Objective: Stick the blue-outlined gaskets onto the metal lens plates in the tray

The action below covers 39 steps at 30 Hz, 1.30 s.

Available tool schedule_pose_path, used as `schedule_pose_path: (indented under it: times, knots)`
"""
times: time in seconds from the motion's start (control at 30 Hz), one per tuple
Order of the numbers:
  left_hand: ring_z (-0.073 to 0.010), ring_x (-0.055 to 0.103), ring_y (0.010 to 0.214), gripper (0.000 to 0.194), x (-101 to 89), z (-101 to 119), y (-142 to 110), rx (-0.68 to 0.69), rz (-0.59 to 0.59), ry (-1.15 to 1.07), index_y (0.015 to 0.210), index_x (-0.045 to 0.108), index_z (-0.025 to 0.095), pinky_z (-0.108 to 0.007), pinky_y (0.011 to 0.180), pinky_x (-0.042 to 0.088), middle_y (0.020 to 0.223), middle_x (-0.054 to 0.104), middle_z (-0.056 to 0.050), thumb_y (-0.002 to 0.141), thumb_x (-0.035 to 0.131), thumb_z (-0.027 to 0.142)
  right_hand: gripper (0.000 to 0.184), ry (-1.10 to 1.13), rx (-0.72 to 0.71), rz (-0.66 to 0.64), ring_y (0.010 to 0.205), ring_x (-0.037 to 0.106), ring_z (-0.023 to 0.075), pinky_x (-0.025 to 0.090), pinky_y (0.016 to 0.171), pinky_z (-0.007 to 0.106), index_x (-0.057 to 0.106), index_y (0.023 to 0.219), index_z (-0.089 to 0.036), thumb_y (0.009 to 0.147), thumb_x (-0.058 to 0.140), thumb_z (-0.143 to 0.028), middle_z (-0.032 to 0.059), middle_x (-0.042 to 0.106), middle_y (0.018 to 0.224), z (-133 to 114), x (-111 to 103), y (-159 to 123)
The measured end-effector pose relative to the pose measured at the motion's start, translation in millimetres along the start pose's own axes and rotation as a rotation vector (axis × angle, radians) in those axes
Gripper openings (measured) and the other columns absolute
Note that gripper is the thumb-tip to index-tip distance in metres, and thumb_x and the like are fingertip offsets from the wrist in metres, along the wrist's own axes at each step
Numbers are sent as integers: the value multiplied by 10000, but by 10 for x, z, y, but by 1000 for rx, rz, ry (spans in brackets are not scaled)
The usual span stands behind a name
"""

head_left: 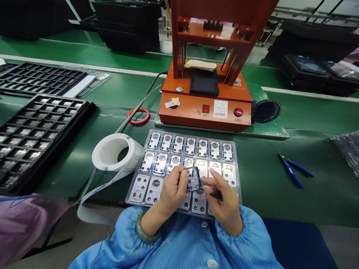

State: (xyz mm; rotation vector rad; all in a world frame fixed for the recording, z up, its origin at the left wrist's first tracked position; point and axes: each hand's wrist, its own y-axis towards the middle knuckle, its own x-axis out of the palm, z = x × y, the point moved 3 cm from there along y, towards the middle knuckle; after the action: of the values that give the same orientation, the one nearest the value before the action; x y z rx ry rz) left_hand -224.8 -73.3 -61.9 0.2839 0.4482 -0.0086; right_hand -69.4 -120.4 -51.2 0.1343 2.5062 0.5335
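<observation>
Seeing left hand pinch blue frame above tray; right hand just beside frame, its grip unclear to me.

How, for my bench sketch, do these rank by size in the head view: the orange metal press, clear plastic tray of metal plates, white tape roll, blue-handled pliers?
1. Orange metal press and clear plastic tray: too alike to rank, and the tray sits nearer the camera.
2. White tape roll
3. Blue-handled pliers
</observation>
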Motion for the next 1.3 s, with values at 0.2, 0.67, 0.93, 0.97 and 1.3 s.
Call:
schedule_pose_path:
  times: [0.2,0.67,0.93,0.97,1.3]
  knots:
    - [-77,444,398,190,2,-16,-4,-33,-16,-81,806,543,196,-201,434,385,523,451,77,919,401,252,156,25,37,-147,759,678,170,532,658,266,613,1035,-194,894,558,-229,41,705,857,5,33,73]
    - [-80,435,401,252,13,79,16,99,-189,-81,640,514,193,-198,425,356,467,455,60,870,416,231,203,167,280,-227,593,576,126,455,543,219,616,828,-196,908,508,-348,-13,635,678,44,-34,127]
    - [-67,412,393,245,43,84,21,142,-244,-93,621,491,189,-184,422,327,459,433,68,857,427,202,243,206,340,-230,528,482,102,390,494,209,586,759,-181,912,497,-347,-36,525,585,61,-42,119]
    - [-68,415,397,244,45,82,20,144,-248,-93,622,494,188,-183,425,328,462,437,67,857,429,200,245,212,343,-228,535,486,104,390,498,210,589,759,-180,911,499,-349,-33,533,593,61,-42,120]
    - [-64,384,399,267,84,78,14,144,-309,-99,589,492,181,-184,420,309,457,410,66,845,428,217,316,184,388,-245,519,434,106,344,485,223,591,688,-169,901,488,-379,-22,512,566,97,-38,117]
